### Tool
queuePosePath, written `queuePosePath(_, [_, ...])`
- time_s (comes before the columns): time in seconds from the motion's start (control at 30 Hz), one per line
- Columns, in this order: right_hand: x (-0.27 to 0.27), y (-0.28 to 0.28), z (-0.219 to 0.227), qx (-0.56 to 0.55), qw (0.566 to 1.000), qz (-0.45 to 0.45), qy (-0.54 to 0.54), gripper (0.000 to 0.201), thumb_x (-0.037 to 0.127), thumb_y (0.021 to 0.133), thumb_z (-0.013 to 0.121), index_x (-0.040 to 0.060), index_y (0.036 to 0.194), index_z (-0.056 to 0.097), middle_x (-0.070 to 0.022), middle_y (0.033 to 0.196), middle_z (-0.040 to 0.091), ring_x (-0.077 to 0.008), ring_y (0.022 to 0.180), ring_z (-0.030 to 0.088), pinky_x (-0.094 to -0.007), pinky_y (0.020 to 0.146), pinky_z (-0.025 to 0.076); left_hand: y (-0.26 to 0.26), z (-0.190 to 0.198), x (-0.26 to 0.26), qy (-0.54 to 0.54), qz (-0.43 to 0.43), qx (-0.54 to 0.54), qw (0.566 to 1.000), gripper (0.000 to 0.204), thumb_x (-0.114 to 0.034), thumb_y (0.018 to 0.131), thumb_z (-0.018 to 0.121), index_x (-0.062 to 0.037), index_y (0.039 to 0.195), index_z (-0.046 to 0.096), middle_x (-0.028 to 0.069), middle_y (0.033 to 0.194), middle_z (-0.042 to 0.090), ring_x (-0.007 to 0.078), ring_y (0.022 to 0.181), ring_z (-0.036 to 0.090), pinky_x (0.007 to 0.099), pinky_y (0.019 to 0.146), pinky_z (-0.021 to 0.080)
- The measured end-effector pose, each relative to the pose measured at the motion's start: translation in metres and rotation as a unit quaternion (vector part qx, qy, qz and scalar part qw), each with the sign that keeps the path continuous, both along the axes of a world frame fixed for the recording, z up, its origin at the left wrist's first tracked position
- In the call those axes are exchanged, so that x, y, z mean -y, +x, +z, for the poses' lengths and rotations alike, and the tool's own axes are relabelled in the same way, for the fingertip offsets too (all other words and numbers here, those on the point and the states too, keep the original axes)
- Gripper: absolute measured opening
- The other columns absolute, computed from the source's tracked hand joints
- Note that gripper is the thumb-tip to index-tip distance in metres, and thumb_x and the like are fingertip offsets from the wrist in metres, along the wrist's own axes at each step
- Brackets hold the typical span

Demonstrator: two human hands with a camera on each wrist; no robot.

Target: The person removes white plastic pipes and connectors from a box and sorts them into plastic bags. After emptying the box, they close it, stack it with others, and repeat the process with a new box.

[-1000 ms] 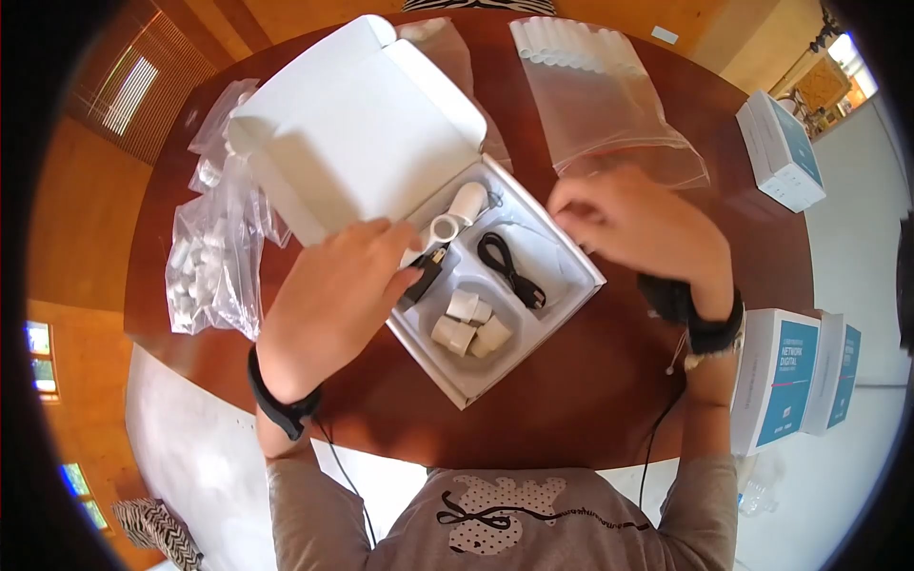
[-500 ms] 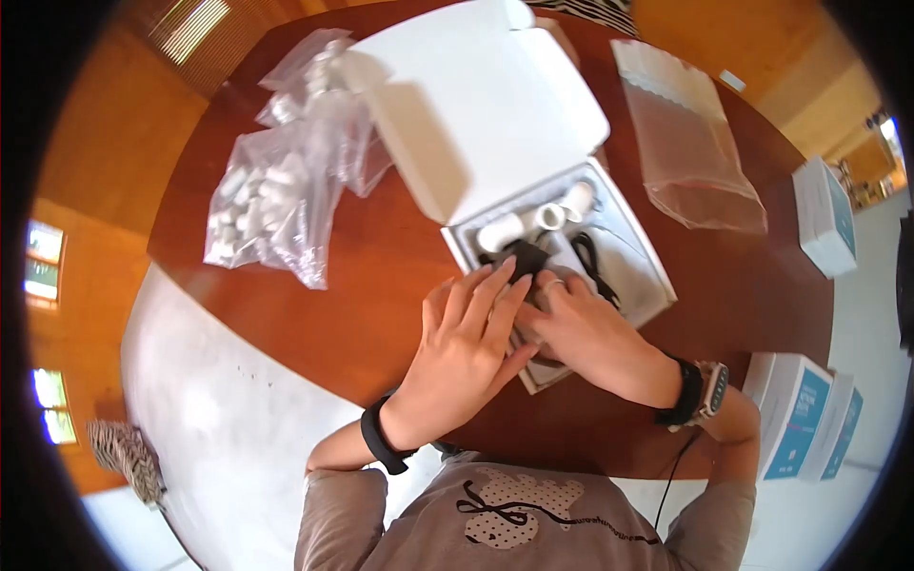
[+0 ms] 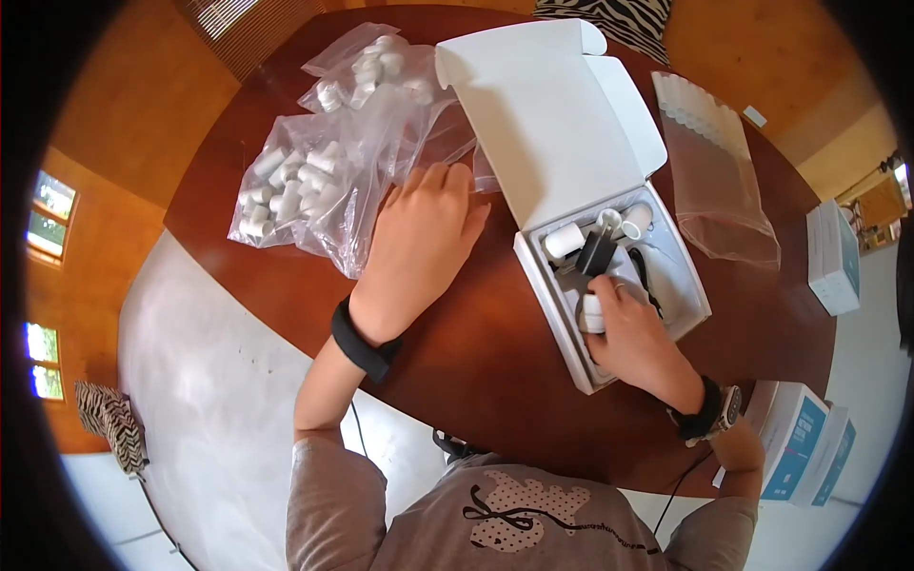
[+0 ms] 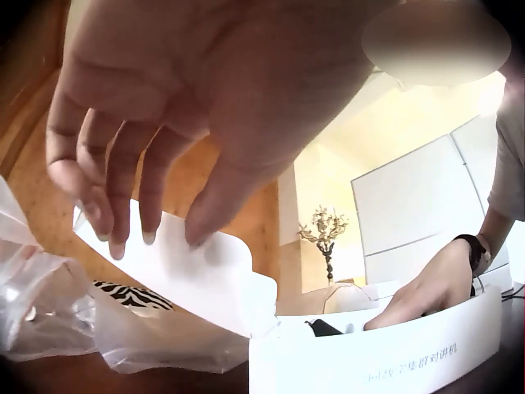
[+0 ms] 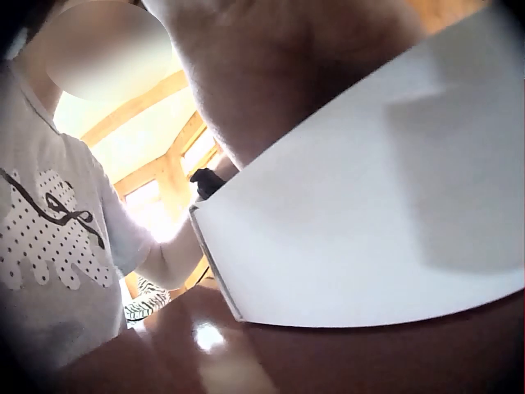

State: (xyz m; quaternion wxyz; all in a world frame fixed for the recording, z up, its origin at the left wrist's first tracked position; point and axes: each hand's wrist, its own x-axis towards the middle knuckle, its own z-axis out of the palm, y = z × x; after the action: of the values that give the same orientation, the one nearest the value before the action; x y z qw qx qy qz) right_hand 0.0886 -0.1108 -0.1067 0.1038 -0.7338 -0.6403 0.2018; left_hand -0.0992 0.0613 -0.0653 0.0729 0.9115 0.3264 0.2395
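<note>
Head view: left hand (image 3: 419,252), fingers loosely apart, has left the box (image 3: 555,319) for the bag (image 3: 328,228), leaving right hand (image 3: 640,341) inside alone; can't tell whether it's pinching.

Brown table (image 3: 457,338), open white box (image 3: 557,328), clear plastic bags (image 3: 357,205), blue-white carton (image 3: 833,257)
</note>
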Motion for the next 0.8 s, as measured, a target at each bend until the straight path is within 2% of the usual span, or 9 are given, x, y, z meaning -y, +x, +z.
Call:
queuePosePath(0.1, [0.008, 0.004, -0.007, 0.014, 0.996, -0.066, 0.051, 0.048, 0.015, 0.074, 0.064, 0.0004, 0.114, 0.041, -0.0221, 0.095, 0.057, -0.0387, 0.08, 0.061, -0.0457, 0.067, 0.051, 0.021, 0.004, -0.003, -0.097, -0.04, -0.051, 0.993, 0.022, -0.019, 0.087, 0.058, 0.0014, 0.094, 0.055, 0.0172, 0.089, 0.06, 0.0357, 0.083, 0.059, 0.0416, 0.069, 0.047])
queuePosePath(0.13, [0.013, 0.003, -0.011, 0.019, 0.994, -0.091, 0.063, 0.048, 0.015, 0.074, 0.064, 0.0005, 0.114, 0.041, -0.0222, 0.095, 0.057, -0.0388, 0.08, 0.061, -0.0457, 0.067, 0.051, 0.03, 0.006, -0.002, -0.09, -0.063, -0.065, 0.992, 0.027, -0.021, 0.09, 0.055, 0.0036, 0.101, 0.054, 0.0197, 0.084, 0.06, 0.0373, 0.076, 0.058, 0.0397, 0.068, 0.046])
queuePosePath(0.23, [0.026, -0.002, -0.018, 0.013, 0.982, -0.159, 0.099, 0.046, 0.01, 0.073, 0.063, 0.0025, 0.113, 0.042, -0.0228, 0.098, 0.056, -0.0422, 0.08, 0.059, -0.0476, 0.071, 0.05, 0.062, 0.017, 0.014, -0.28, -0.15, 0.017, 0.948, 0.032, -0.022, 0.092, 0.053, 0.0057, 0.109, 0.052, 0.0212, 0.078, 0.06, 0.0366, 0.073, 0.059, 0.038, 0.067, 0.045])
queuePosePath(0.27, [0.029, -0.003, -0.018, 0.024, 0.982, -0.159, 0.097, 0.046, 0.011, 0.073, 0.063, 0.0021, 0.113, 0.042, -0.0232, 0.097, 0.055, -0.0421, 0.079, 0.059, -0.0478, 0.069, 0.05, 0.072, 0.007, 0.021, -0.278, -0.175, 0.031, 0.944, 0.044, -0.026, 0.092, 0.054, 0.0094, 0.117, 0.046, 0.0213, 0.072, 0.059, 0.0358, 0.069, 0.059, 0.037, 0.064, 0.045])
queuePosePath(0.37, [0.028, -0.004, -0.019, 0.052, 0.978, -0.18, 0.092, 0.047, 0.015, 0.072, 0.065, 0.0016, 0.111, 0.044, -0.0244, 0.091, 0.055, -0.0399, 0.077, 0.061, -0.0469, 0.063, 0.051, 0.095, -0.002, 0.04, -0.26, -0.199, -0.048, 0.944, 0.071, -0.036, 0.091, 0.053, 0.0228, 0.125, 0.029, 0.0295, 0.067, 0.057, 0.0445, 0.069, 0.06, 0.046, 0.062, 0.047])
queuePosePath(0.4, [0.024, -0.007, -0.022, 0.058, 0.979, -0.168, 0.095, 0.047, 0.017, 0.071, 0.066, 0.0017, 0.11, 0.045, -0.0245, 0.089, 0.055, -0.0383, 0.072, 0.061, -0.0456, 0.059, 0.051, 0.095, -0.011, 0.035, -0.241, -0.212, -0.054, 0.946, 0.082, -0.035, 0.09, 0.056, 0.0274, 0.127, 0.017, 0.0304, 0.069, 0.057, 0.0445, 0.069, 0.06, 0.0458, 0.061, 0.048])
queuePosePath(0.53, [0.023, 0.001, -0.032, 0.114, 0.969, -0.136, 0.172, 0.048, 0.022, 0.069, 0.07, -0.0005, 0.105, 0.047, -0.0222, 0.08, 0.056, -0.0315, 0.052, 0.059, -0.0382, 0.045, 0.049, 0.111, -0.003, 0.04, -0.283, -0.239, -0.037, 0.928, 0.076, -0.025, 0.087, 0.062, 0.0178, 0.135, 0.021, 0.0244, 0.073, 0.062, 0.0322, 0.067, 0.065, 0.0361, 0.061, 0.051])
queuePosePath(0.7, [0.021, 0.009, -0.029, 0.115, 0.975, -0.15, 0.119, 0.049, 0.023, 0.071, 0.069, -0.0019, 0.106, 0.047, -0.0213, 0.077, 0.057, -0.0317, 0.056, 0.061, -0.0372, 0.049, 0.05, 0.121, -0.005, 0.044, -0.301, -0.241, -0.035, 0.922, 0.07, -0.021, 0.088, 0.061, 0.011, 0.139, 0.023, 0.0217, 0.083, 0.065, 0.0284, 0.075, 0.065, 0.0331, 0.07, 0.051])
queuePosePath(0.8, [0.026, 0.019, -0.028, 0.106, 0.97, -0.174, 0.131, 0.051, 0.022, 0.071, 0.069, -0.0026, 0.111, 0.047, -0.0227, 0.079, 0.058, -0.0337, 0.062, 0.062, -0.04, 0.054, 0.052, 0.126, -0.019, 0.043, -0.312, -0.313, 0.04, 0.896, 0.063, -0.018, 0.09, 0.059, 0.0084, 0.138, 0.028, 0.0225, 0.087, 0.064, 0.0293, 0.078, 0.065, 0.0337, 0.072, 0.052])
